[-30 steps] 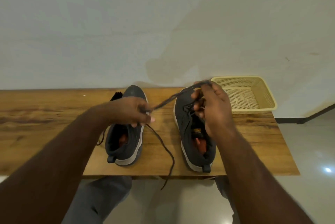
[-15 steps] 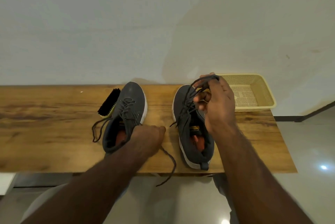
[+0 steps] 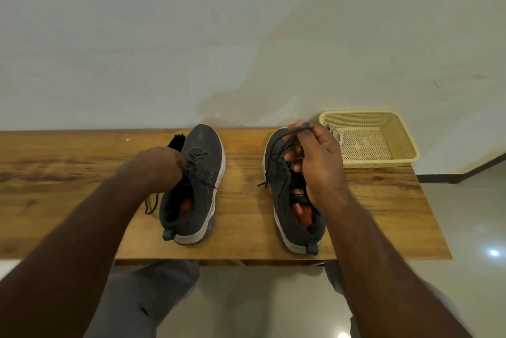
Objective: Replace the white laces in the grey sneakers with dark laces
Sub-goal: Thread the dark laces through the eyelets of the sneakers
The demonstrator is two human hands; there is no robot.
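1 wooden table (image 3: 369, 214), set against wall. 1 cream perforated basket (image 3: 383, 143) at far right corner; pale lace bundle (image 3: 334, 132) visible at its left inner edge, partly hidden behind right hand.

2 grey sneakers w/ white soles, toes toward wall, well apart. Left sneaker (image 3: 202, 173): laced w/ dark lace (image 3: 195, 158), loose end trailing onto table at its left side. Right sneaker (image 3: 279, 173): dark lace (image 3: 276, 154) threaded through eyelets, slack gathered and lifted above toe area; 1 short end lying on table just left of shoe.

2 hands, bare forearms. Left hand (image 3: 154, 168): at left side of left sneaker near lace area, fingers curled; contact w/ lace or shoe upper hidden behind hand, so grip cannot be told. Right hand (image 3: 317, 157): above right sneaker, fingers curled round gathered dark lace, strands pinched at fingertips (image 3: 294, 129).

1 black brush (image 3: 176, 142), mostly hidden behind left hand and left sneaker, touching or just beside shoe.
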